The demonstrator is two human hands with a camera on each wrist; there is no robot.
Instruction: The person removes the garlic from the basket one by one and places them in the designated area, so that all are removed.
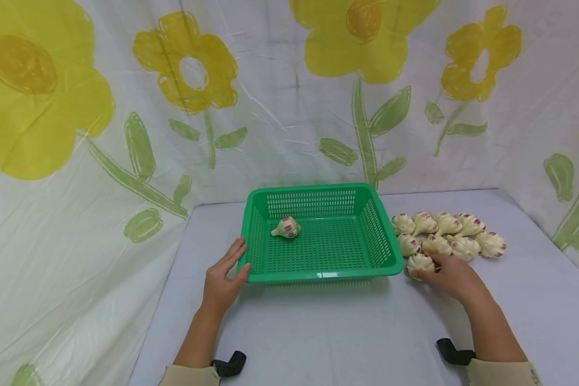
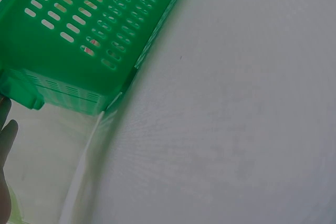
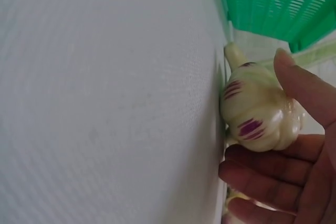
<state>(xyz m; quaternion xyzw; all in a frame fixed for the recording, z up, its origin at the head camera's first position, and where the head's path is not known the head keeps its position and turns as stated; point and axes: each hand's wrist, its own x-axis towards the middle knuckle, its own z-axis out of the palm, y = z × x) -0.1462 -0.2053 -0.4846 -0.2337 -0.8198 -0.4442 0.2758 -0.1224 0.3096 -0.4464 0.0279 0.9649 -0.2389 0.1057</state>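
Observation:
A green plastic basket [image 1: 318, 277] stands on the table with one garlic bulb [image 1: 287, 227] lying inside, towards its left. My left hand [image 1: 222, 281] is at the basket's left side, fingers extended along the rim; only its fingertips [image 2: 6, 135] show in the left wrist view. To the right of the basket, my right hand [image 1: 455, 276] holds the nearest garlic bulb [image 3: 260, 108], a cream one with purple streaks. Its thumb is on one side and the curled fingers on the other, and the bulb appears to rest on the table.
Several more garlic bulbs [image 1: 436, 245] lie in rows behind the right hand, close to the basket's right wall. A white cloth covers the table [image 1: 318, 332]. Behind it hangs a white curtain [image 1: 280, 134] printed with yellow flowers.

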